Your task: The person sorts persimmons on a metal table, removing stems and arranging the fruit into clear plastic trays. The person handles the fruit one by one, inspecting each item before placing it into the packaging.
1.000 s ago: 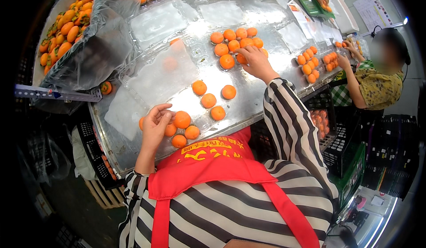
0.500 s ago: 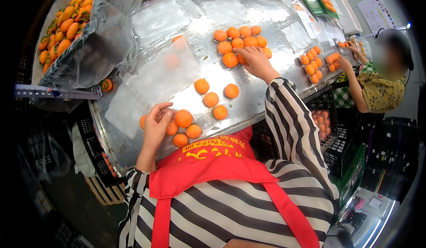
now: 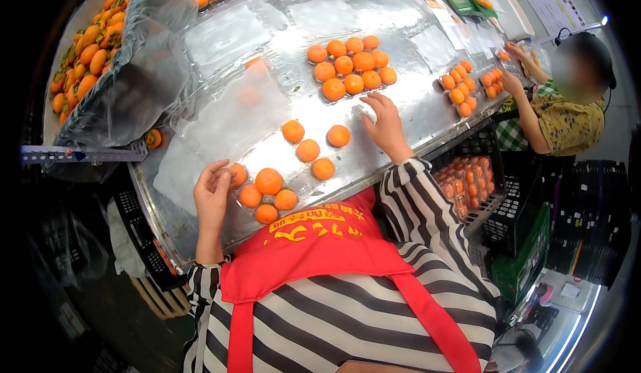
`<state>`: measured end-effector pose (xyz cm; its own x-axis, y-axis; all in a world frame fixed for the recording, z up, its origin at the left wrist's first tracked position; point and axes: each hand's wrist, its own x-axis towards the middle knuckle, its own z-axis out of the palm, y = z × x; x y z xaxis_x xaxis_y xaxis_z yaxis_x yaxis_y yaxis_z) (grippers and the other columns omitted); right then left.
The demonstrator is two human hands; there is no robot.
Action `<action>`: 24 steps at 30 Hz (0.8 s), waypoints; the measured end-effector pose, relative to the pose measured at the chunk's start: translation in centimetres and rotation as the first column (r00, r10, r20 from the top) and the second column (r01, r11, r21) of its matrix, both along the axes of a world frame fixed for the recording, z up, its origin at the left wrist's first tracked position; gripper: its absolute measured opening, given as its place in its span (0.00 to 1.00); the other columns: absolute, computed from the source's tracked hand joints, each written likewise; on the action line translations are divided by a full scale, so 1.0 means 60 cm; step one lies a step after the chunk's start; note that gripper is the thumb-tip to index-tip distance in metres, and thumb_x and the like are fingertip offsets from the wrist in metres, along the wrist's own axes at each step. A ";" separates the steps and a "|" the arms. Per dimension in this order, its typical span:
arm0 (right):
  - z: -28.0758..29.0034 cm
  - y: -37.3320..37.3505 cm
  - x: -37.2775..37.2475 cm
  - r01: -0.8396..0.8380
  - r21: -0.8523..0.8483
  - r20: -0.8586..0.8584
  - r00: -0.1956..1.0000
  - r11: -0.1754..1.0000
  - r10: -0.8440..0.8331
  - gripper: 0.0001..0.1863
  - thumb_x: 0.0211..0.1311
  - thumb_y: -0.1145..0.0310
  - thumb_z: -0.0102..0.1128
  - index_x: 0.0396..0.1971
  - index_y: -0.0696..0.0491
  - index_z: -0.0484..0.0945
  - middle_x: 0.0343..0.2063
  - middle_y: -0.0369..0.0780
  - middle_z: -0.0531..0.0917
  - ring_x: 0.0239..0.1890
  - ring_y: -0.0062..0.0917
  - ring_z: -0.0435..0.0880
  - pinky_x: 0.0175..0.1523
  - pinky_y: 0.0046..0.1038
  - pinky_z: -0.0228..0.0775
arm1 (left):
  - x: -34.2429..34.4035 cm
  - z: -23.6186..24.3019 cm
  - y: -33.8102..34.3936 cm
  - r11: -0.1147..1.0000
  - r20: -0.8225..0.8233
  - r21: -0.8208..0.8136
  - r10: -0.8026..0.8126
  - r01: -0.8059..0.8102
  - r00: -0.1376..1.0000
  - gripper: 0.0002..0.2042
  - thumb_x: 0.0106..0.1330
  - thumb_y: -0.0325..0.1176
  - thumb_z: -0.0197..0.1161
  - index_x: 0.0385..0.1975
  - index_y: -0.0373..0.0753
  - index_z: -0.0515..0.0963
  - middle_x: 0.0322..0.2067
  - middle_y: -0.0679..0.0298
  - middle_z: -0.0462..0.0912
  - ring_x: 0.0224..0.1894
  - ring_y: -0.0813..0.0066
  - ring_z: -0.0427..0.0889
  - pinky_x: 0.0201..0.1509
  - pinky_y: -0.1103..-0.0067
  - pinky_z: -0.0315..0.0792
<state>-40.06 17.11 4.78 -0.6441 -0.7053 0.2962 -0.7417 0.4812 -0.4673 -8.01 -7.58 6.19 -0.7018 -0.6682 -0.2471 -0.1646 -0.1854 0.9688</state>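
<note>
My right hand (image 3: 386, 129) hovers over the metal table (image 3: 267, 109), fingers apart and empty. Just beyond it, several orange persimmons (image 3: 344, 66) sit in rows in a clear plastic tray. Toward me and to the left, more persimmons (image 3: 308, 150) stand spaced out on the tabletop. My left hand (image 3: 212, 189) is beside the nearest group of persimmons (image 3: 268, 180), which rests on clear plastic. Its fingers are loosely bent and apart, close to the leftmost persimmon (image 3: 237, 174); whether they touch it is unclear. Nothing is gripped in that hand.
A plastic-lined bin of persimmons (image 3: 90, 52) stands at the far left. White sheets (image 3: 234, 32) and clear trays lie across the table. At right, a co-worker (image 3: 567, 119) handles fruit near more filled trays (image 3: 459, 89). Below the table's right edge is a black crate (image 3: 471, 179) of packed fruit.
My right hand has come off the full tray and drawn back toward me. My left hand has shifted left, uncovering a persimmon in the near group. The view has shifted slightly.
</note>
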 end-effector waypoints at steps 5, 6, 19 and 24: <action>-0.013 0.035 0.046 0.107 -0.065 0.170 0.981 0.992 -0.095 0.14 0.52 0.73 0.62 0.41 0.56 0.80 0.40 0.46 0.80 0.45 0.41 0.78 0.51 0.36 0.70 | 0.007 0.003 -0.019 0.991 -0.026 -0.111 0.077 -0.080 0.997 0.10 0.69 0.30 0.58 0.45 0.33 0.76 0.31 0.67 0.81 0.33 0.84 0.79 0.35 0.86 0.71; -0.015 0.036 0.055 0.127 -0.078 0.201 0.973 0.989 -0.109 0.13 0.53 0.72 0.62 0.41 0.56 0.80 0.39 0.46 0.80 0.44 0.41 0.79 0.50 0.35 0.71 | 0.019 -0.004 -0.030 0.990 0.011 -0.118 0.074 -0.073 0.997 0.09 0.69 0.31 0.59 0.43 0.33 0.77 0.30 0.67 0.81 0.32 0.84 0.79 0.35 0.86 0.71; -0.077 0.061 0.154 0.216 -0.142 0.243 0.954 0.966 -0.177 0.14 0.51 0.70 0.65 0.40 0.54 0.80 0.44 0.45 0.80 0.53 0.40 0.75 0.60 0.38 0.64 | 0.052 0.006 -0.027 0.932 -0.048 -0.227 0.279 -0.283 0.959 0.09 0.69 0.28 0.58 0.44 0.32 0.78 0.36 0.64 0.81 0.39 0.80 0.79 0.45 0.84 0.72; -0.074 0.053 0.164 0.193 -0.083 0.135 0.974 0.978 -0.181 0.14 0.54 0.63 0.66 0.39 0.52 0.81 0.44 0.41 0.80 0.53 0.36 0.75 0.59 0.37 0.61 | 0.075 0.004 0.003 0.934 -0.049 -0.260 0.242 -0.246 0.969 0.10 0.71 0.33 0.56 0.40 0.33 0.80 0.32 0.65 0.82 0.34 0.81 0.79 0.39 0.83 0.73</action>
<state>-30.21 20.30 0.31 -0.7983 -0.5414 0.2638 -0.5749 0.5546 -0.6016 -3.49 -7.40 6.41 -0.5113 -0.8589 -0.0303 -0.1310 0.0430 0.9905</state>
